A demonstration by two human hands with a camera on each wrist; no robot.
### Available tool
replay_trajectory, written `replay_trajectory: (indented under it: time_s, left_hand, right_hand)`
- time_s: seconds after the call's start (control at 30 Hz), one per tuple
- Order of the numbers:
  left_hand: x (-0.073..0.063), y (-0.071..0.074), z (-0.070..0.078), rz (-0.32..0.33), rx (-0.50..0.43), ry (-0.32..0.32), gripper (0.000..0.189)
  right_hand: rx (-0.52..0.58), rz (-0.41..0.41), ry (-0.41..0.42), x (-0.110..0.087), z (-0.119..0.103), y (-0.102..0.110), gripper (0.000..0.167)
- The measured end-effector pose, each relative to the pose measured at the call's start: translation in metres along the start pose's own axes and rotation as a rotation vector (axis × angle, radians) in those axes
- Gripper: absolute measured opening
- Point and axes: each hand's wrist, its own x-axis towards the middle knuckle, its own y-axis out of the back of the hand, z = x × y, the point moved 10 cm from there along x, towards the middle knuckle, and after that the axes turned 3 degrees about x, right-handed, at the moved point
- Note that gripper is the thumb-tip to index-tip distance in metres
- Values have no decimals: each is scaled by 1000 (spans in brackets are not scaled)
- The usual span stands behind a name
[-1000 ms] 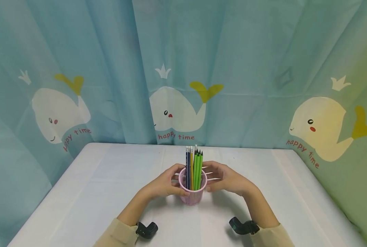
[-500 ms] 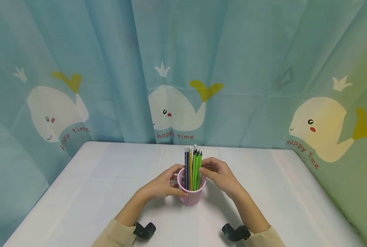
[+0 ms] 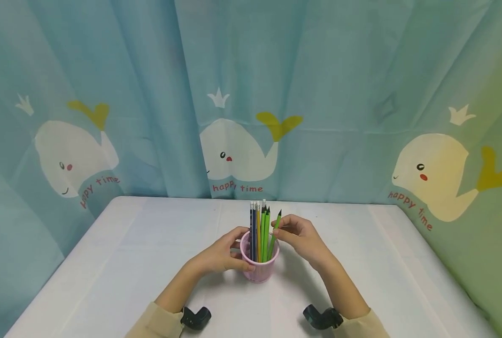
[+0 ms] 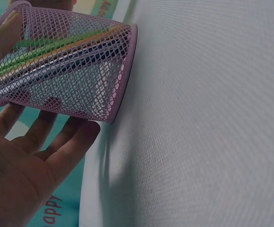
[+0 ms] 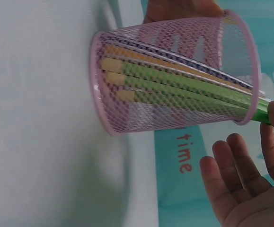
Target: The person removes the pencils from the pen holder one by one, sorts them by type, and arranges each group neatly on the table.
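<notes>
A pink mesh pencil cup (image 3: 259, 274) stands upright on the table, with several pencils in it, points or erasers upward. My left hand (image 3: 218, 256) holds the cup's left side, thumb in front and fingers behind; the left wrist view shows the thumb near the rim. On the other side, my right hand (image 3: 303, 240) pinches one green pencil (image 3: 272, 247) between thumb and index finger just above the rim. That pencil leans right, apart from the other green pencils (image 3: 264, 239), its lower end inside the cup. Dark blue pencils (image 3: 252, 237) and a yellow pencil (image 3: 258, 240) stand at the left.
The white table (image 3: 149, 244) extends around the cup and ends at a blue-green curtain (image 3: 343, 84) printed with whales. Black wrist-worn devices sit at both cuffs, the left device (image 3: 196, 318) and the right device (image 3: 322, 318).
My right hand has moved from beside the cup up to the pencils and taken hold of one green pencil. That pencil has tipped right, away from the others. The left hand keeps its hold.
</notes>
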Motion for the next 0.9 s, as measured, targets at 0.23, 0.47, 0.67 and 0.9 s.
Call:
replay_trajectory:
  time_s: [0.23,0.47,0.67,0.9]
  left_hand:
    - [-1,1,-2,-2,-8,-5,81]
    - [-1,1,-2,-3,-9,-10,81]
    - [0,-1,0,-10,-3,-13,79]
    - [-1,-1,0,-15,-10,-12,80]
  right_hand:
    - [50,17,67,-5,-20,8,20]
    - [127,40,131,-13,-42,18,20]
    - [268,53,142,-21,-53,27,10]
    - [429,37,164,-27,-64,36,9]
